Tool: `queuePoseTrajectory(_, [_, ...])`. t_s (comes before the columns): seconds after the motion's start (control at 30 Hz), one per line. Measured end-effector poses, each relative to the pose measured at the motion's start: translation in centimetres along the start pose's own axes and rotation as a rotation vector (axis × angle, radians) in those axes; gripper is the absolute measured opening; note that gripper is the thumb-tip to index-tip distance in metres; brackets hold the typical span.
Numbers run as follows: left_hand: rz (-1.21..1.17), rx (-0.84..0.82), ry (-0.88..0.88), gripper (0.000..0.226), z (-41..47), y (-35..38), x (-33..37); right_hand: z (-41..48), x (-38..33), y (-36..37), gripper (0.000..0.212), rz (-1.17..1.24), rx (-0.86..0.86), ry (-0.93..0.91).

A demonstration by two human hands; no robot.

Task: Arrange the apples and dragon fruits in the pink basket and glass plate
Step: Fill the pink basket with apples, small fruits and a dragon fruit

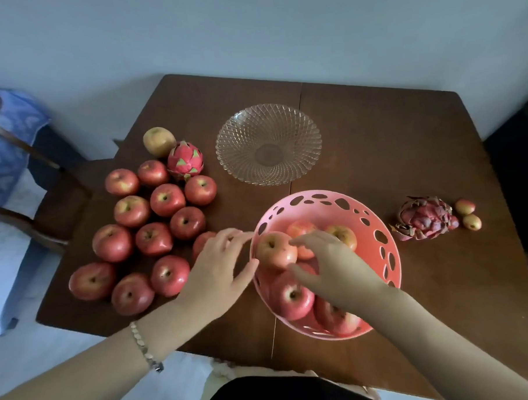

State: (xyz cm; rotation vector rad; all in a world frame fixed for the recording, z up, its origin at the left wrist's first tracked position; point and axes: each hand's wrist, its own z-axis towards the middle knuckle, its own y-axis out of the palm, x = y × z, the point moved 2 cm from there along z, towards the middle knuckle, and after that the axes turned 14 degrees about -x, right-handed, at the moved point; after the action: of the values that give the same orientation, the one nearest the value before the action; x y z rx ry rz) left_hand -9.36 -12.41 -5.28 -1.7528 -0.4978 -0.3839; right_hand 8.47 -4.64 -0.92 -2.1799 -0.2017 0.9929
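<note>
The pink basket (379, 226) stands at the front middle of the brown table (380, 138) with several red apples inside. My right hand (335, 269) reaches into it, thumb and fingers closed around one apple (274, 251) at the basket's left wall. My left hand (220, 267) hovers with spread fingers just outside the left rim, partly covering a table apple (202, 242). Several loose apples (167, 199) lie at the left. A bright pink dragon fruit (185, 160) sits behind them. The glass plate (229, 144) holds nothing.
A darker, wilted dragon fruit (423, 219) lies right of the basket beside two small apples (465, 206). A yellowish apple (159, 141) sits at the far left. A wooden chair (60, 197) and blue cloth (8, 146) stand off the table's left edge.
</note>
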Motion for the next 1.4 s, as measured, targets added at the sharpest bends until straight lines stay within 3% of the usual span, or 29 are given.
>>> queuePoseTrajectory(0.1, [0.211, -0.142, -0.390, 0.061, 0.2, -1.2, -5.0, 3.7, -4.2, 0.3, 0.041, 0.023, 0.064, -0.101])
queuePoseTrajectory(0.17, [0.343, -0.293, -0.540, 0.072, -0.1, -1.7, -8.0, 7.9, -6.8, 2.2, 0.043, -0.032, 0.009, -0.091])
queuePoseTrajectory(0.33, [0.458, -0.508, -0.638, 0.077, -0.8, -1.2, -10.8, 16.2, -8.0, 9.8, 0.078, -0.192, -0.257, 0.308])
queuePoseTrajectory(0.4, [0.476, -0.522, -0.613, 0.076, -0.7, -0.7, -11.2, 18.0, -7.7, 11.8, 0.089, -0.176, -0.233, 0.387])
queuePoseTrajectory(0.53, [0.475, -0.534, -0.542, 0.072, -0.3, -0.9, -11.3, 18.4, -7.5, 11.5, 0.086, -0.044, -0.180, 0.380])
queuePoseTrajectory(0.7, [0.210, -0.377, -0.402, 0.073, 0.3, -3.1, -9.1, 13.7, -8.6, 5.2, 0.072, 0.198, 0.084, 0.101])
queuePoseTrajectory(0.8, [0.084, -0.275, -0.290, 0.076, 1.5, -5.0, -5.8, 8.5, -7.2, 0.1, 0.076, 0.245, 0.169, 0.004])
queuePoseTrajectory(0.87, [0.039, -0.183, -0.197, 0.075, 2.4, -6.1, -3.1, 4.9, -4.5, -2.2, 0.072, 0.196, 0.214, 0.083])
queuePoseTrajectory(0.97, [-0.045, -0.067, -0.068, 0.076, 3.5, -6.7, 0.2, 0.9, 1.0, -2.8, 0.078, 0.132, 0.233, 0.346])
queuePoseTrajectory(1.1, [-0.057, -0.062, 0.059, 0.075, 5.1, -5.3, 4.9, -2.7, 6.9, -1.4, 0.092, 0.018, 0.052, 0.589])
queuePoseTrajectory(1.17, [-0.038, -0.072, 0.104, 0.074, 5.8, -4.3, 6.5, -3.0, 8.6, -0.5, 0.091, -0.068, 0.007, 0.590])
queuePoseTrajectory(1.4, [0.044, -0.140, 0.145, 0.077, 6.5, -1.3, 9.2, -2.0, 10.0, -0.1, 0.059, -0.339, -0.004, 0.507])
